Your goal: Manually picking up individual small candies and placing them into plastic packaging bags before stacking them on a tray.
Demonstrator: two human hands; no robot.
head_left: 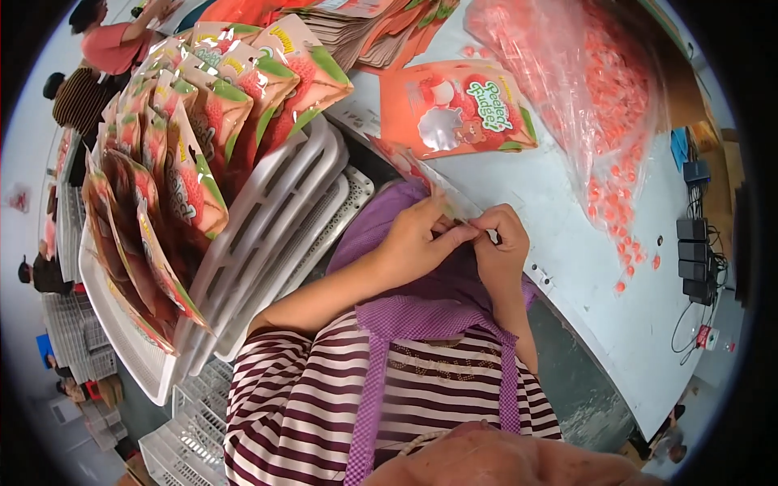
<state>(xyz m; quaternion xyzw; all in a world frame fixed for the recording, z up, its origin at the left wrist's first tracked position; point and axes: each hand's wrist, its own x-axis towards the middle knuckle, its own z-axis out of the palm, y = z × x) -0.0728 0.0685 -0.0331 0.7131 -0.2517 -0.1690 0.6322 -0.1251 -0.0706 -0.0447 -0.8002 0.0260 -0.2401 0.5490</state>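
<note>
At the near edge of the table, my left hand (433, 235) and my right hand (501, 241) meet, thumbs and fingertips pinched close together. Between them runs the edge of a red and pink candy pouch (403, 162), seen almost edge-on. Both hands are closed on this pouch; its lower part is hidden behind the left hand and the purple apron (421, 312). Just beyond, another pouch (458, 109) lies flat on the table, with fruit pictures, green corners and a silvery round window.
Left of me, upright filled pouches (194, 121) crowd a white plastic tray (134, 356) atop stacked trays. Flat pouches (373, 36) lie at the back. A clear bag (567, 89) spills wrapped red candies (612, 202) on the white table (600, 324). Black adapters (694, 255) sit right; people work far left.
</note>
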